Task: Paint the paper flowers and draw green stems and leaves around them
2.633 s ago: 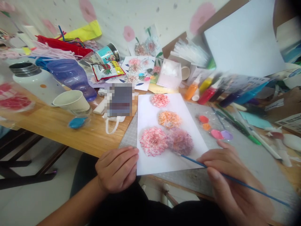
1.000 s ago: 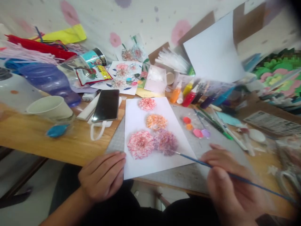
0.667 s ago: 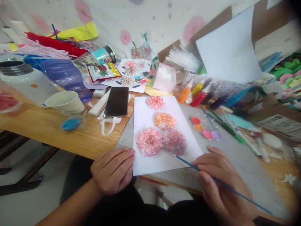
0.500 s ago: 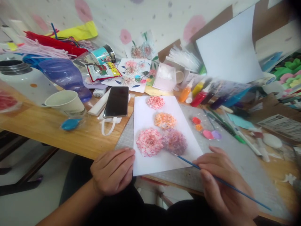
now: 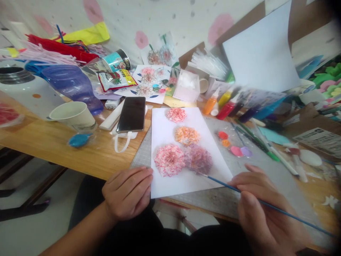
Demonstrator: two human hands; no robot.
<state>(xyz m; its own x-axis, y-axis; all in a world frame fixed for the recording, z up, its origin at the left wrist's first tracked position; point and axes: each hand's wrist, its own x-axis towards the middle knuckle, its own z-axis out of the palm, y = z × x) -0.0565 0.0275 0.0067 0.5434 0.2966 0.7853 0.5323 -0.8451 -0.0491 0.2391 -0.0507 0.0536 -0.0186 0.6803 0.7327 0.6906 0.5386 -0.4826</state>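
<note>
white rectangular paper (image 5: 173,186) was seemingly steadied by half-curled left hand (image 5: 128,193), grip unclear; opposite, right hand (image 5: 269,220) pinched slim blue paintbrush (image 5: 223,183).

A dark-screened phone (image 5: 131,114) lies near a paper cup (image 5: 73,115), with a red-edged packet (image 5: 116,80) farther back.

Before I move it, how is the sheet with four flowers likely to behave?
The white sheet looks thin, so it could bend if lifted by one corner. Lying flat on the grey mat, it may slide. If wet, the purple flower might smudge; the brush tip is at its edge.
</note>
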